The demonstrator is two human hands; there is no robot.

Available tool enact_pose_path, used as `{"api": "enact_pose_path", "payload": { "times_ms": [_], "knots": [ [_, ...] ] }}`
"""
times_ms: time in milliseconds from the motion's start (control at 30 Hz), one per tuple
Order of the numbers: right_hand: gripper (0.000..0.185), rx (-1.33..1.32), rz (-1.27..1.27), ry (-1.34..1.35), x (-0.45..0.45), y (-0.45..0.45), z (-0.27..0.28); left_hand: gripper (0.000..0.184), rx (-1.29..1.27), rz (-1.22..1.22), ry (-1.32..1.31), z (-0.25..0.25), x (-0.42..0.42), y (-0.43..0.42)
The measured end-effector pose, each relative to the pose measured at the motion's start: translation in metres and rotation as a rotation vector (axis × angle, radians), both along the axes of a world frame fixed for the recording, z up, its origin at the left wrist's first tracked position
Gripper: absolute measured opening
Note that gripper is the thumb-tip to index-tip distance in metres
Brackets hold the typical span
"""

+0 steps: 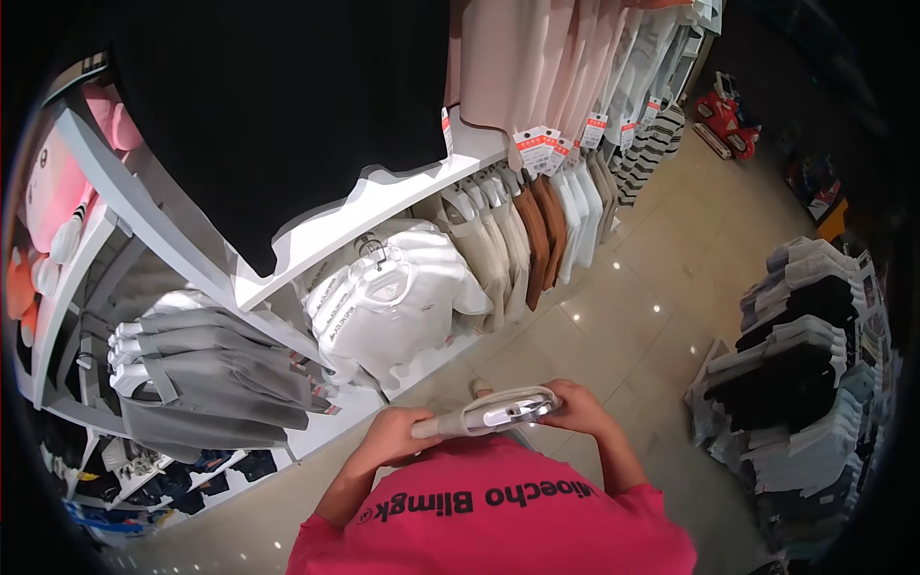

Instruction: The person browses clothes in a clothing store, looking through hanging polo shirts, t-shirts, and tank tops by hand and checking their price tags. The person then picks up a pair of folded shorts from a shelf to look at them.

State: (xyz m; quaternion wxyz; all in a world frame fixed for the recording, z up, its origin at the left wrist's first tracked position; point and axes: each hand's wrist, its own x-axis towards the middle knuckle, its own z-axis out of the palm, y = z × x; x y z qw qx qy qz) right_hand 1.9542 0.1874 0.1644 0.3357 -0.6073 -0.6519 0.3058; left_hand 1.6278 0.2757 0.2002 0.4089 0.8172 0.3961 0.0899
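Observation:
I hold a folded-looking beige garment [465,419] in front of my pink shirt, seen nearly edge-on. A white piece with a shiny, silver-looking curved part [522,412], perhaps a hanger, shows in its opening. My left hand [395,436] is closed on the garment's left end. On the other end, my right hand [578,410] is closed beside the shiny part, its fingertips partly hidden. Just ahead hang white T-shirts [388,307] on a low rail, with beige shirts [494,249] and brown shirts [540,235] to their right.
A white shelf [335,216] runs above the low rail, with a large black garment [287,96] and tagged pink garments [513,67] over it. Grey tops [206,383] hang at left. Across the tiled floor [613,316], a rack of black and white clothes [795,364] stands at right.

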Motion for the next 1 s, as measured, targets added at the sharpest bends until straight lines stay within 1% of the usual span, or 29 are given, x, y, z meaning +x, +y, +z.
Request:
{"api": "enact_pose_path", "payload": {
  "times_ms": [33, 67, 100, 133, 167, 200, 233, 267, 300, 333, 367, 433, 500, 533, 567, 600, 633, 700, 767, 800, 867, 900, 933, 967, 1000],
  "knots": [
    [0.045, -0.152, 0.108, -0.067, 0.012, 0.002, -0.008, 0.029, -0.006, 0.002, -0.002, 0.001, 0.007, 0.009],
    [0.041, -0.167, 0.072, -0.041, 0.021, 0.003, -0.011, 0.032, -0.001, -0.080, 0.012, 0.002, 0.016, 0.021],
    [0.041, -0.170, 0.073, -0.050, 0.032, 0.004, -0.006, 0.035, 0.004, -0.162, 0.024, 0.003, 0.026, 0.033],
    [0.038, -0.362, 0.068, -0.026, 0.041, 0.005, 0.005, 0.033, 0.065, -0.210, 0.015, 0.002, 0.037, 0.047],
    [0.035, -0.549, 0.061, -0.003, 0.051, 0.008, 0.012, 0.033, 0.067, -0.208, 0.007, 0.008, 0.051, 0.059],
    [0.032, -0.369, 0.097, -0.001, 0.065, 0.007, -0.001, 0.032, 0.112, -0.267, 0.019, 0.019, 0.067, 0.073],
    [0.032, -0.367, 0.097, -0.008, 0.077, 0.006, -0.006, 0.032, 0.157, -0.326, 0.033, 0.027, 0.084, 0.086],
    [0.031, -0.308, 0.004, 0.073, 0.088, 0.006, -0.009, 0.032, 0.159, -0.325, 0.030, 0.029, 0.100, 0.100],
    [0.030, -0.248, -0.088, 0.153, 0.098, 0.007, -0.012, 0.033, 0.235, -0.357, 0.009, 0.028, 0.118, 0.117],
    [0.029, -0.236, -0.195, 0.160, 0.106, 0.007, -0.015, 0.033, 0.309, -0.390, -0.013, 0.026, 0.136, 0.132],
    [0.029, -0.234, -0.196, 0.157, 0.112, 0.010, -0.011, 0.033, 0.337, -0.384, -0.048, 0.025, 0.154, 0.146],
    [0.031, -0.229, -0.297, 0.176, 0.124, 0.015, -0.001, 0.033, 0.367, -0.381, -0.088, 0.019, 0.184, 0.174],
    [0.028, -0.214, -0.341, 0.189, 0.130, 0.021, -0.008, 0.044, 0.428, -0.314, -0.014, 0.007, 0.207, 0.200],
    [0.029, -0.224, -0.401, 0.186, 0.134, 0.024, -0.015, 0.044, 0.427, -0.314, -0.014, -0.005, 0.212, 0.210],
    [0.029, -0.233, -0.462, 0.183, 0.137, 0.027, -0.019, 0.055, 0.478, -0.217, 0.014, -0.020, 0.214, 0.223],
    [0.029, -0.234, -0.461, 0.182, 0.140, 0.031, -0.020, 0.066, 0.526, -0.118, 0.041, -0.036, 0.214, 0.236],
    [0.030, -0.251, -0.501, 0.139, 0.142, 0.034, -0.020, 0.066, 0.524, -0.116, 0.039, -0.059, 0.212, 0.250],
    [0.030, -0.271, -0.538, 0.094, 0.148, 0.039, -0.023, 0.084, 0.522, 0.044, 0.407, -0.102, 0.197, 0.273],
    [0.027, -0.228, -0.592, 0.159, 0.152, 0.045, -0.030, 0.093, 0.446, 0.098, 0.782, -0.107, 0.186, 0.276],
    [0.027, -0.231, -0.590, 0.159, 0.154, 0.048, -0.030, 0.093, 0.443, 0.098, 0.784, -0.110, 0.184, 0.278],
    [0.027, -0.308, -0.518, 0.159, 0.152, 0.054, -0.025, 0.086, 0.400, 0.081, 1.132, -0.095, 0.178, 0.271],
    [0.027, -0.316, -0.509, 0.159, 0.152, 0.057, -0.026, 0.086, 0.389, 0.085, 1.137, -0.107, 0.171, 0.274],
    [0.030, -0.312, -0.444, 0.160, 0.154, 0.061, -0.029, 0.076, 0.452, 0.113, 1.164, -0.128, 0.161, 0.282],
    [0.033, -0.310, -0.378, 0.162, 0.153, 0.065, -0.030, 0.067, 0.512, 0.141, 1.193, -0.137, 0.154, 0.284],
    [0.033, -0.316, -0.364, 0.161, 0.151, 0.071, -0.026, 0.055, 0.554, 0.128, 1.204, -0.146, 0.148, 0.287]
  ]
}}
